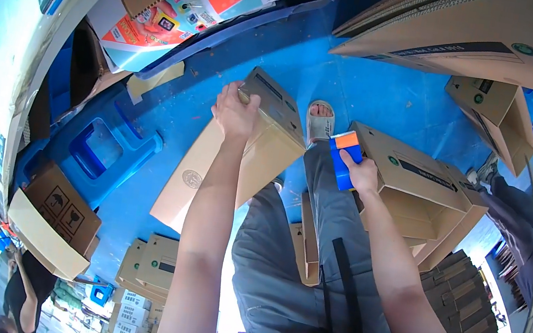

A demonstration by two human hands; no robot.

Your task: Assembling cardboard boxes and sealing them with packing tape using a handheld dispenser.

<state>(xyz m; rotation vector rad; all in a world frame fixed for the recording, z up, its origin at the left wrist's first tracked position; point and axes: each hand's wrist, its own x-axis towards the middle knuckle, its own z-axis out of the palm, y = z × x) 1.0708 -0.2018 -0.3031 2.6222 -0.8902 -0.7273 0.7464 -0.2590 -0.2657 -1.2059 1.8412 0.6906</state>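
Note:
My left hand (236, 111) is closed at the upper edge of a long brown cardboard box (270, 146), which stands tilted on the blue floor left of my feet. Something small and tan shows between its fingers, too hidden to name. In my right hand (364, 174) is a blue and orange block-shaped thing (341, 167) with a pale strip near its top; its exact kind does not show. Just right of that hand stands a second cardboard box (411, 177) with its flaps open toward me. My sandalled foot (320, 120) is between the two boxes.
A bin with a colourful printed carton (197, 12) stands at the upper left. Flat cardboard sheets (467, 41) lean at the upper right. Blue plastic stools (98, 148) and another open carton (56, 220) are on the left. Other people's bodies (26, 296) show at both sides.

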